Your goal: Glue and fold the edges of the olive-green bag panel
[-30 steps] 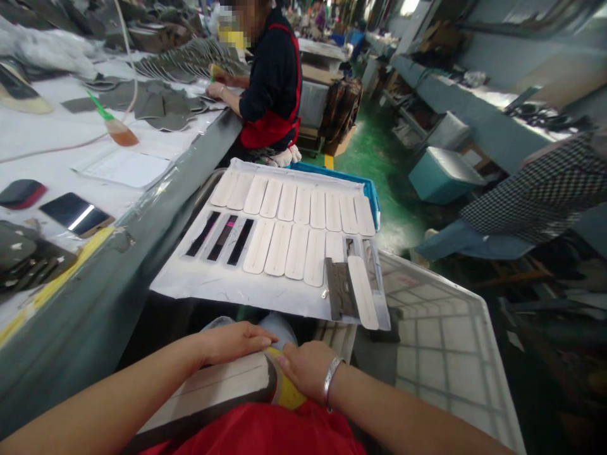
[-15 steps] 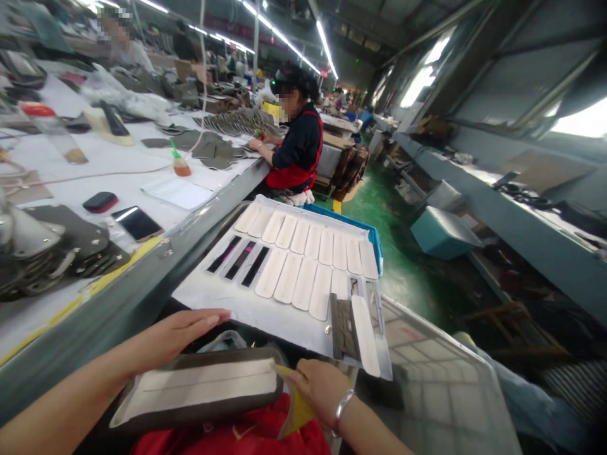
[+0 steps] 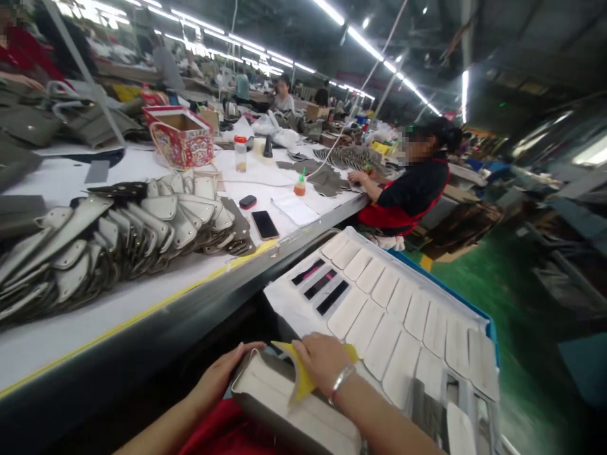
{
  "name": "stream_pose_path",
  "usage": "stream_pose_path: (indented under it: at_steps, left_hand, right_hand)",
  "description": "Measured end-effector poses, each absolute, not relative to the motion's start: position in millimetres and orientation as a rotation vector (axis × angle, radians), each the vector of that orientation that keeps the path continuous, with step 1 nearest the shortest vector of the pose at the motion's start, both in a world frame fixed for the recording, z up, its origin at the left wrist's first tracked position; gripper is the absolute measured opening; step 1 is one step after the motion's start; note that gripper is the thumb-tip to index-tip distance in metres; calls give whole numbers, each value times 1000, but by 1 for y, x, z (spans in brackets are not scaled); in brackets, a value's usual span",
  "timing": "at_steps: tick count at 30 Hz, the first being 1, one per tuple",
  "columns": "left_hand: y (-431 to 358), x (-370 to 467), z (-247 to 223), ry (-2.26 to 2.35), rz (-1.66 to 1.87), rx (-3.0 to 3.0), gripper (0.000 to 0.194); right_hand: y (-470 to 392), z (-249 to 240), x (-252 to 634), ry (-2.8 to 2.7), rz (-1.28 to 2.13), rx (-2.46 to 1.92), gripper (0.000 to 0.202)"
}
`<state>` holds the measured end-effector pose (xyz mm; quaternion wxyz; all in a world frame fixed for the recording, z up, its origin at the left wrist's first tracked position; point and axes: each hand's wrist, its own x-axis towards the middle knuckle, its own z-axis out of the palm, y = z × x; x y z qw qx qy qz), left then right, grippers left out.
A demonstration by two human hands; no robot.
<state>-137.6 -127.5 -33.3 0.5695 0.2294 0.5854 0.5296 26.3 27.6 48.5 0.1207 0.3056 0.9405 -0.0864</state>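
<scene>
1. Lying at 6 o'clock in the head view, across the lap: flat grey panel (image 3: 294,411) with pale strips along its top face, tilting down toward 5 o'clock.
2. Left hand (image 3: 222,373) cupping the panel's near-left end at 7 o'clock, fingers curling over the edge, grasping it.
3. Right hand (image 3: 322,360) resting on the panel's top at 6 o'clock, fingers clenching on a yellow scraper (image 3: 298,373); scraper blade pressing flat against the pale strips. Silver bracelet (image 3: 340,382) showing at the wrist.
4. Sitting just beyond the hands, toward 4 o'clock: white sheet (image 3: 289,303) carrying two rows of pale oblong pieces (image 3: 379,316), touching edge to edge.
5. Showing at the sheet's far-left corner: three dark slots (image 3: 320,287), side by side.
6. Peeking out under the sheet's far edge at 3 o'clock: blue bin (image 3: 490,325).
7. Running from 9 to 1 o'clock: long workbench (image 3: 142,303) with yellow tape along its edge.
8. Piling at 9 o'clock on the bench: fanned stack of grey and cream cut parts (image 3: 118,234).
9. Lying near the stack at 11 o'clock: black phone (image 3: 264,224).
10. Working at 1 o'clock, seated at the bench: person in a red apron (image 3: 403,202), hands on grey pieces.
</scene>
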Motion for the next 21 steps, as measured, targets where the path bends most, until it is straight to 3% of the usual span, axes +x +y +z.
stream_pose_path:
  at_steps: [14, 21]
  left_hand:
    - [-125, -130, -59, 1303, 1251, 198, 83]
    - [-125, -122, -55, 1192, 1349, 28, 64]
  right_hand:
    - [38, 10, -45, 2945, -269, 282, 42]
    - [47, 8, -54, 2959, -251, -8, 44]
